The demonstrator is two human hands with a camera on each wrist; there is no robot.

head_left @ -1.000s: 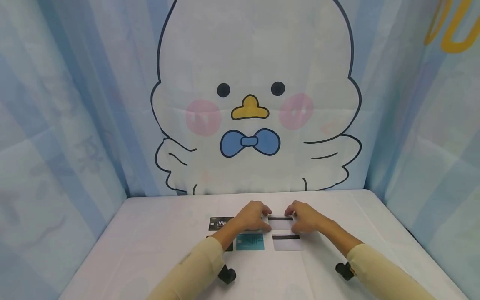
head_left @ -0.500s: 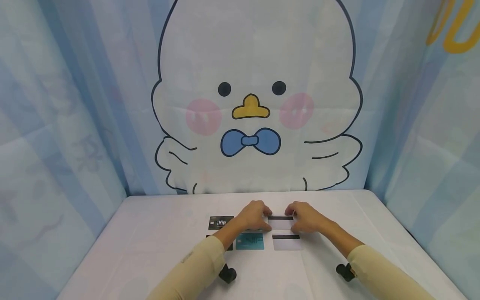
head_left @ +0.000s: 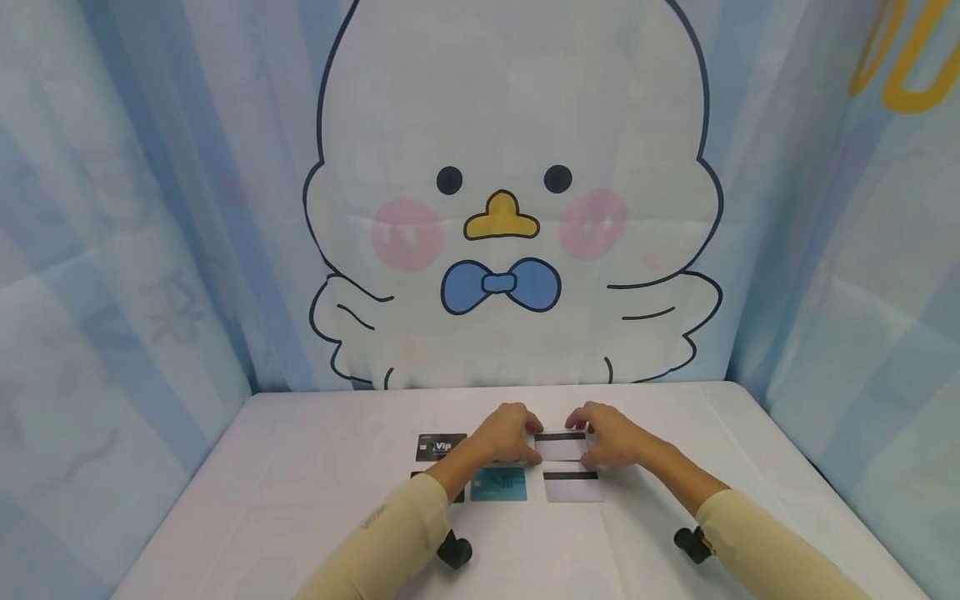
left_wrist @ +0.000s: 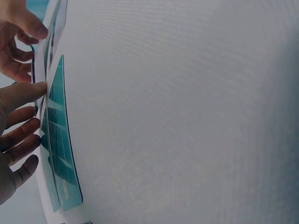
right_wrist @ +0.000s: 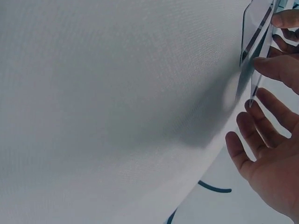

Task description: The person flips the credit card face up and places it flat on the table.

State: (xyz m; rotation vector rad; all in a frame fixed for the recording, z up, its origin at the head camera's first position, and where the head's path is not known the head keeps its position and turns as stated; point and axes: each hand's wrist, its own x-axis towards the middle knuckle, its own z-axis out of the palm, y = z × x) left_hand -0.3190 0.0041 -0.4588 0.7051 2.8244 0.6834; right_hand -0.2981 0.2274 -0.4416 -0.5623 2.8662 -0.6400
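A pale card with a black magnetic stripe [head_left: 561, 448] lies between my two hands in the head view. My left hand [head_left: 506, 433] holds its left end, thumb at the near edge and fingers at the far edge. On the right end, my right hand [head_left: 615, 437] grips it the same way; the right wrist view shows the card's corner [right_wrist: 255, 86] between thumb and forefinger. A second striped card [head_left: 573, 490] lies just nearer. Left of that is a teal card [head_left: 498, 485]. Another teal card [left_wrist: 49, 172] is mostly hidden under my left hand in the head view.
A black "Vip" card [head_left: 435, 447] lies left of my left wrist, and a dark card [head_left: 459, 493] is partly covered by my left forearm. The white table [head_left: 300, 500] ends at a curtain [head_left: 495, 350] printed with a cartoon bird.
My right hand's fingertips have shifted very slightly to the left. Otherwise the hands and cards keep their places.
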